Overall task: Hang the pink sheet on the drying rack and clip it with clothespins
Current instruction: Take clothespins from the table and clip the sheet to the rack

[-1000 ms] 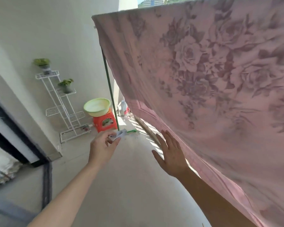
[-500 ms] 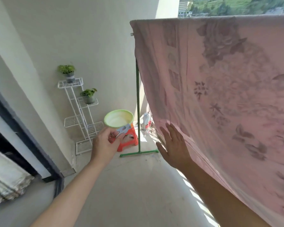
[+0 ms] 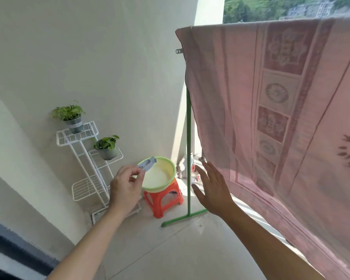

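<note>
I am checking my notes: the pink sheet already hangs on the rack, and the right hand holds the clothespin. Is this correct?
No. The head view shows the left hand pinching the clothespin; the right hand is open. The pink sheet does hang on the rack.

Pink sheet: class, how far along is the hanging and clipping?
Done: the sheet is draped over the rack. In hand: the left hand pinches a clothespin; the right hand is open beside the sheet. Left: no clothespin shows on the sheet, so clipping remains.
</note>
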